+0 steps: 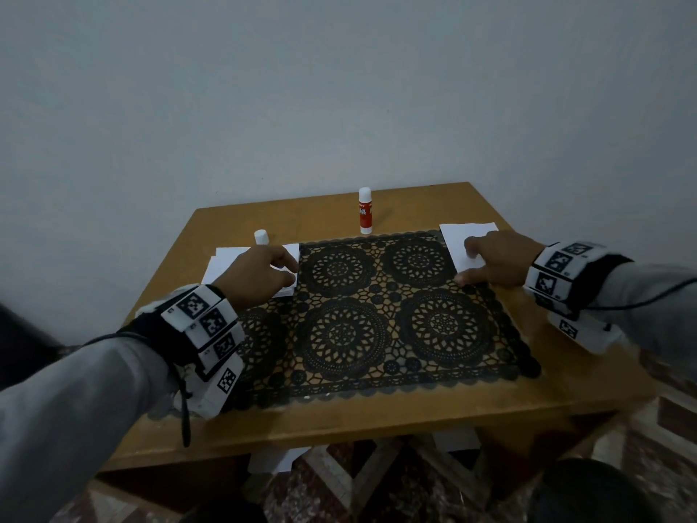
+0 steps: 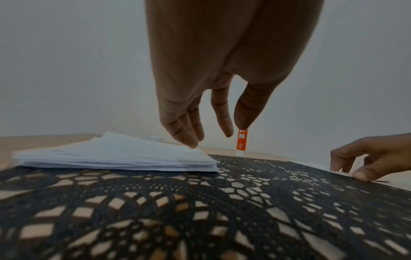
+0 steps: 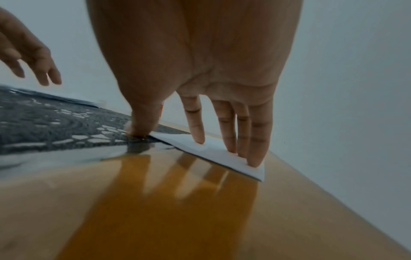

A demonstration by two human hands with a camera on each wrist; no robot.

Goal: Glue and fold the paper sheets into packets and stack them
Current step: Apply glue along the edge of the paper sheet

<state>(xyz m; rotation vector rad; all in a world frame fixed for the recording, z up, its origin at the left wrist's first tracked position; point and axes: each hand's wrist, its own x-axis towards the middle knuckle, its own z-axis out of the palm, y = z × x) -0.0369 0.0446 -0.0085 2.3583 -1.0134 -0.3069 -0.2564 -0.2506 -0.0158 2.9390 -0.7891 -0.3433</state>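
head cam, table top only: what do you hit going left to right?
paper stack → left hand → glue stick → folded sheet → right hand. Cap left out: it sits above the stack.

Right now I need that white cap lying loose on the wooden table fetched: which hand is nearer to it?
Left. The left hand rests on the paper stack just in front of the white cap; the right hand is across the mat.

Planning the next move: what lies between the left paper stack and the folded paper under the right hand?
Head view: only the black lace mat spans from paper stack to folded paper; glue stick stands behind.
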